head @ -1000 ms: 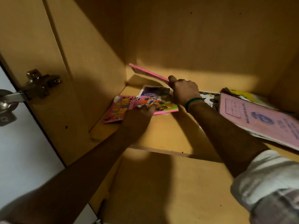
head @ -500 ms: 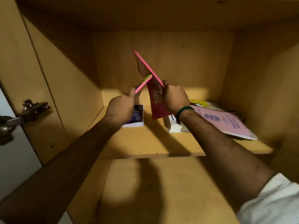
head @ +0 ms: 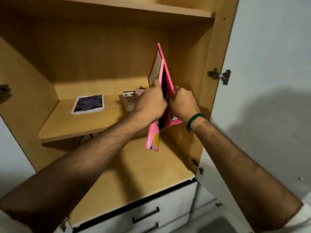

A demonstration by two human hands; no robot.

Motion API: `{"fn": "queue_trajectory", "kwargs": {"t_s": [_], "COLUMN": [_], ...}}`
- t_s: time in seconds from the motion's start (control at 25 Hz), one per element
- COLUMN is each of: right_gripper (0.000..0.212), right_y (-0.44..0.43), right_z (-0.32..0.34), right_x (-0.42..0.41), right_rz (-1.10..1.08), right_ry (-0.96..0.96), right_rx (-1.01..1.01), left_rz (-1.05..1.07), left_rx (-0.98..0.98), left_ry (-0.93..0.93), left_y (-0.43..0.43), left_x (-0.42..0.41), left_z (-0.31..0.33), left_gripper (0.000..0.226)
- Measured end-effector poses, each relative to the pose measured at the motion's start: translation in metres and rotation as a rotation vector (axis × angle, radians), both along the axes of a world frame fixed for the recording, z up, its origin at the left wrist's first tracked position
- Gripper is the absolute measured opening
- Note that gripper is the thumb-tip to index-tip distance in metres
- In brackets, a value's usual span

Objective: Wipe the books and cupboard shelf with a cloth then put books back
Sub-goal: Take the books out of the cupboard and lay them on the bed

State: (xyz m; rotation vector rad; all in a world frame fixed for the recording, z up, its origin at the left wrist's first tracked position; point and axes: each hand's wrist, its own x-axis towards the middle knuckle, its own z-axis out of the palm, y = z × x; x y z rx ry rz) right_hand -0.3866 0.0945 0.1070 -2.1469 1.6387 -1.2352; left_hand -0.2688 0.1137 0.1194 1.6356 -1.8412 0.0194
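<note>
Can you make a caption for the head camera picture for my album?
Left hand and right hand grip pink books before the cupboard; a dark book lies on the shelf.

Thin pink books [head: 160,76], perhaps two, nearly upright

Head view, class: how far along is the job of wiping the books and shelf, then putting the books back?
Done: the pink books are off the shelf. In hand: the left hand and right hand grip them upright. Left: a dark book and a stack lie on the shelf, no cloth shows, so wiping and putting back seemingly remain.
</note>
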Motion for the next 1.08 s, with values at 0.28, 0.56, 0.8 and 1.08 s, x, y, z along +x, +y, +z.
{"fn": "queue_trajectory", "kwargs": {"t_s": [0.28, 0.56, 0.8, 1.08], "right_gripper": [0.030, 0.025, 0.048, 0.041], "right_y": [0.089, 0.218, 0.310, 0.269], "right_z": [-0.115, -0.323, -0.414, -0.462], "right_x": [-0.108, -0.169, -0.208, -0.099], "right_rz": [-0.234, -0.302, -1.325, -0.597], "right_ry": [0.051, 0.109, -0.184, -0.234], "right_rx": [0.270, 0.900, 1.009, 1.210], "left_rz": [-0.278, -0.413, -0.470, -0.402], "left_rx": [0.369, 0.972, 0.998, 1.237], "left_ry": [0.087, 0.183, -0.270, -0.047], "left_y": [0.029, 0.050, 0.058, 0.069], "left_x": [-0.101, -0.140, -0.121, -0.145], "left_z": [-0.106, -0.351, -0.462, -0.513], "left_gripper": [0.040, 0.033, 0.040, 0.034]}}
